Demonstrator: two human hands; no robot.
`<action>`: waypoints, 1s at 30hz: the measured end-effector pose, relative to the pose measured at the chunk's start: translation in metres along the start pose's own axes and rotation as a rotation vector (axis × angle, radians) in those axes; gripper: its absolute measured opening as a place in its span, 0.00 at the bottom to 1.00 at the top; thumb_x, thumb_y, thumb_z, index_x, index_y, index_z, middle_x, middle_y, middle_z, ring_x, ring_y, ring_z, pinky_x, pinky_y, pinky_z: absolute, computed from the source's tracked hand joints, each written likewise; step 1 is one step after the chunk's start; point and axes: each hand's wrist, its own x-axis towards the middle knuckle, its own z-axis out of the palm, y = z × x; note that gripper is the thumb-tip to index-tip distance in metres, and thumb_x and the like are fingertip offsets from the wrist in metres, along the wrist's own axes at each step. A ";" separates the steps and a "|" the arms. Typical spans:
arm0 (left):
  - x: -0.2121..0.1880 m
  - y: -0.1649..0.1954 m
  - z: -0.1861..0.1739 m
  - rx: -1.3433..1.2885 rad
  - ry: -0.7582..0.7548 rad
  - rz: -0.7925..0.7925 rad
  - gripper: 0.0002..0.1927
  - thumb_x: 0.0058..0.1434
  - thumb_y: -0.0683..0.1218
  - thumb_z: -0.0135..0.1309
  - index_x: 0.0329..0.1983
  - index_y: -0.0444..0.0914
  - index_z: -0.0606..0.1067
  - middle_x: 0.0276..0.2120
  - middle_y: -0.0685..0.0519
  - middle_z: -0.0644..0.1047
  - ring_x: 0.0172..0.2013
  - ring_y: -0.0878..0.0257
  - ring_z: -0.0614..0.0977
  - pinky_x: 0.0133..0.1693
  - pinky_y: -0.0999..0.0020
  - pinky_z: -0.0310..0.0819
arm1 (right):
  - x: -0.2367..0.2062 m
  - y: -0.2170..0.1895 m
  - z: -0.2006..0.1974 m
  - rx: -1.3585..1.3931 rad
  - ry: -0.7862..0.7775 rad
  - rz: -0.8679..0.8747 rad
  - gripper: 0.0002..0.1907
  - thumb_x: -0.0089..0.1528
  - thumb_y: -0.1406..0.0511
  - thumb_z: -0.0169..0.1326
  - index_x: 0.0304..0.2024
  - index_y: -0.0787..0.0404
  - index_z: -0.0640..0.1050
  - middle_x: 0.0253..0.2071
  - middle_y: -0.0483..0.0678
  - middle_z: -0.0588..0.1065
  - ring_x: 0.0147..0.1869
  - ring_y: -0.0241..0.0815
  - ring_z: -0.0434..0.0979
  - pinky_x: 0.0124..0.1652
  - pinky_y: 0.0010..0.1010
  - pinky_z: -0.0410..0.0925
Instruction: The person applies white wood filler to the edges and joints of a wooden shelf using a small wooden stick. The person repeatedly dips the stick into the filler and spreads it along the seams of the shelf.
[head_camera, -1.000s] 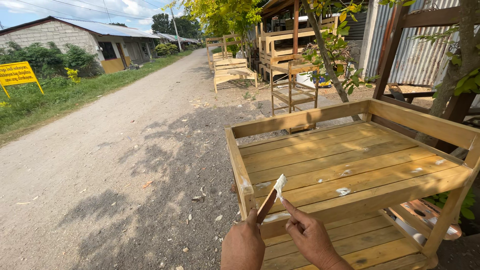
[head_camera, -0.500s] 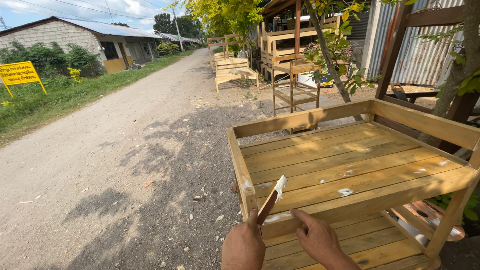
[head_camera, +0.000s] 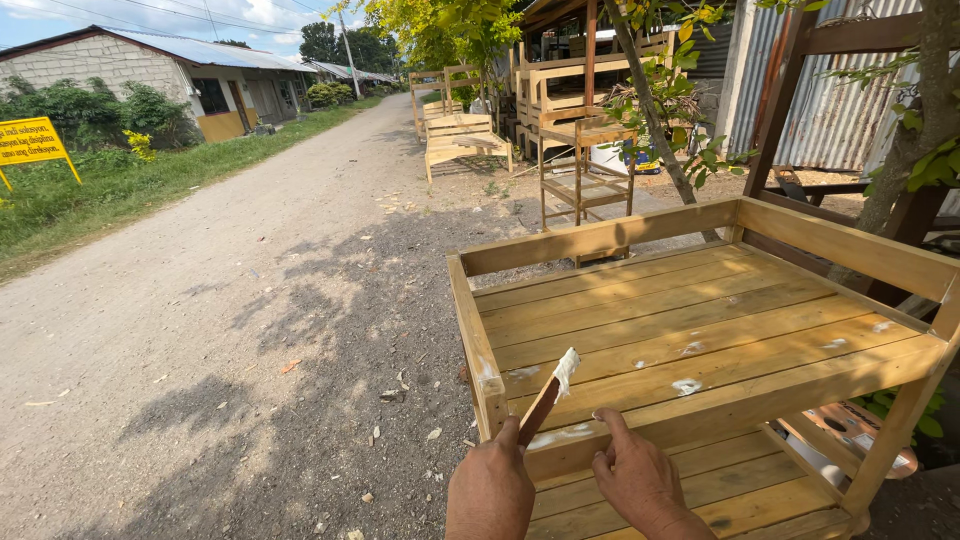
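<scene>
My left hand (head_camera: 490, 488) grips a thin wooden stick (head_camera: 542, 405) whose tip carries white putty (head_camera: 566, 370). It hovers over the near left corner of a pale wooden bench frame (head_camera: 600, 236) made of slats. My right hand (head_camera: 640, 480) is beside it, fingers spread, thumb touching the front rail (head_camera: 740, 400) of the bench. White putty patches (head_camera: 686, 386) dot the slats and the front rail.
A gravel road (head_camera: 250, 290) runs along the left, littered with wood chips. More wooden furniture frames (head_camera: 580, 150) stand further back. A yellow sign (head_camera: 30, 142) stands in grass at far left. A tree trunk (head_camera: 920, 130) and corrugated metal wall are at right.
The view and both hands have shifted only slightly; the stick with putty stays over the bench's front left corner.
</scene>
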 end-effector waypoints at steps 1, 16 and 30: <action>-0.001 0.001 -0.001 -0.006 -0.004 -0.001 0.19 0.68 0.45 0.48 0.63 0.43 0.69 0.37 0.42 0.82 0.42 0.46 0.85 0.45 0.48 0.81 | 0.000 -0.001 0.002 -0.048 -0.022 -0.038 0.33 0.61 0.62 0.53 0.68 0.40 0.64 0.40 0.47 0.82 0.48 0.50 0.82 0.52 0.45 0.73; -0.003 0.004 -0.005 -0.005 -0.031 -0.001 0.20 0.70 0.44 0.46 0.64 0.42 0.68 0.38 0.42 0.82 0.42 0.47 0.85 0.46 0.49 0.81 | -0.020 -0.034 0.024 0.012 -0.033 -0.359 0.31 0.56 0.67 0.55 0.62 0.38 0.76 0.40 0.48 0.80 0.45 0.53 0.81 0.45 0.45 0.73; -0.011 0.006 -0.005 -0.039 -0.017 0.019 0.20 0.68 0.42 0.48 0.64 0.40 0.69 0.38 0.41 0.81 0.43 0.45 0.85 0.47 0.48 0.79 | 0.001 0.021 0.010 -0.237 0.153 -0.130 0.28 0.60 0.61 0.52 0.64 0.35 0.72 0.42 0.45 0.79 0.46 0.51 0.81 0.49 0.45 0.74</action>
